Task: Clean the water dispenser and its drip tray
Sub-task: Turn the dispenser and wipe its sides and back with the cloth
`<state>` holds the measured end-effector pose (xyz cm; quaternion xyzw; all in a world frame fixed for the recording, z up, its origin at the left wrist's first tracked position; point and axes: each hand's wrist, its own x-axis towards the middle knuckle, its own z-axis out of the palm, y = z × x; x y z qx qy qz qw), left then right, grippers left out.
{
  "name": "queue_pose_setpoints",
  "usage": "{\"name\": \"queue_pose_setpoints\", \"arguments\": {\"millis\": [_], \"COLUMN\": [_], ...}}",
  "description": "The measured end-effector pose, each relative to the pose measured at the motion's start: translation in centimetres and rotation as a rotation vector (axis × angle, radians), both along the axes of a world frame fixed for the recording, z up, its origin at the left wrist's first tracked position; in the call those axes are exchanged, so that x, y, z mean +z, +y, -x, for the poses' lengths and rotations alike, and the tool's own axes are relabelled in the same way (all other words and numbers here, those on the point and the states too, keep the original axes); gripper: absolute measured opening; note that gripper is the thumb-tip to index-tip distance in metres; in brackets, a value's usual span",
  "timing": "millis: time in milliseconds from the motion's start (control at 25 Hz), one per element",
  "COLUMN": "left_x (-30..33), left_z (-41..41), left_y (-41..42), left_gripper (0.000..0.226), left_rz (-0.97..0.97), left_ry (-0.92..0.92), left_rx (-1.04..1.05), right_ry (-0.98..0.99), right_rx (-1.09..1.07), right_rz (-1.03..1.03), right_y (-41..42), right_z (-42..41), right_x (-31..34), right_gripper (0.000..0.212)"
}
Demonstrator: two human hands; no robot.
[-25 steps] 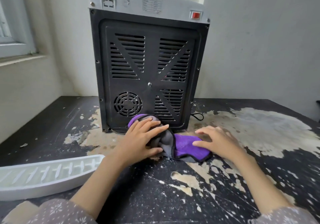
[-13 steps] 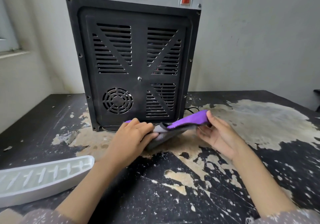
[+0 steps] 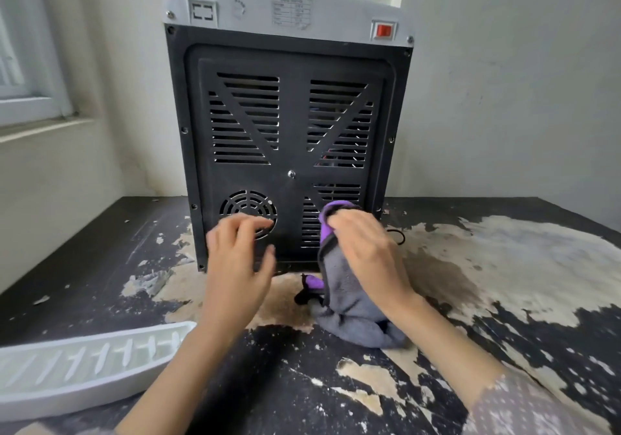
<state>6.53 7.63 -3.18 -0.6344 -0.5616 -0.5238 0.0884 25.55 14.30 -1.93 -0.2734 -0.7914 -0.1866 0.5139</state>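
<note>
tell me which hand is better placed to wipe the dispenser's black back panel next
Probably the right hand: it holds the purple and grey microfibre cloth raised against the black vented back panel. The left hand is empty, its fingers spread near the round fan grille.

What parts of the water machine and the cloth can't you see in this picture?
- Head view: the water dispenser shows only its back; the taps are hidden by its own body.
- Label: print too small to read.
- Cloth: its top is covered by the right hand.
- Drip tray: its left end is cut off by the edge.
- Left hand: blurred.
</note>
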Motion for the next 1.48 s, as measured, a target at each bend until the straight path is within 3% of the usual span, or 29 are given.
{"name": "queue_pose_setpoints", "arguments": {"millis": [120,200,320,440,800,920,1120,1320,1480], "left_x": [0.5,0.1,-0.4,-0.4,0.2,0.2,0.3,0.2,0.3], "left_z": [1.6,2.5,2.8,2.3,1.9,1.8,1.6,1.7,1.7], "left_y": [0.3,0.5,0.9,1.1,0.3,0.2,0.1,-0.1,-0.1], "left_gripper": [0.047,0.06,0.075,0.085,0.083,0.086,0.089,0.09,0.091], "left_rz": [0.012,0.07,0.149,0.164,0.194,0.219,0.245,0.27,0.297], "left_ry": [-0.148,-0.113,-0.024,-0.082,-0.156,-0.16,-0.137,-0.129,-0.071], "left_rx": [0.124,0.156,0.174,0.148,0.163,0.163,0.173,0.17,0.159], "right_ry": [-0.303,-0.412,-0.474,-0.428,-0.295,-0.46,-0.419,-0.897,-0.758], "right_rx": [-0.187,-0.268,-0.364,-0.384,-0.392,-0.435,-0.695,-0.521,-0.581], "right_rz": [-0.177,-0.279,-0.29,-0.167,-0.1,-0.213,-0.228,-0.303,-0.2], "right_y": [1.3,1.7,1.7,1.6,1.6,2.3,3.4,3.2,2.9], "right_z": [2.5,1.6,-1.6,-0.3,2.2,3.6,1.8,2.2,-2.6], "right_x": [-0.5,-0.8,-1.2,-1.1,-0.9,-1.8,-2.3,-1.4,-1.7], "right_gripper": [0.035,0.034,0.041,0.043,0.052,0.055,0.053,0.063,0.063]}}
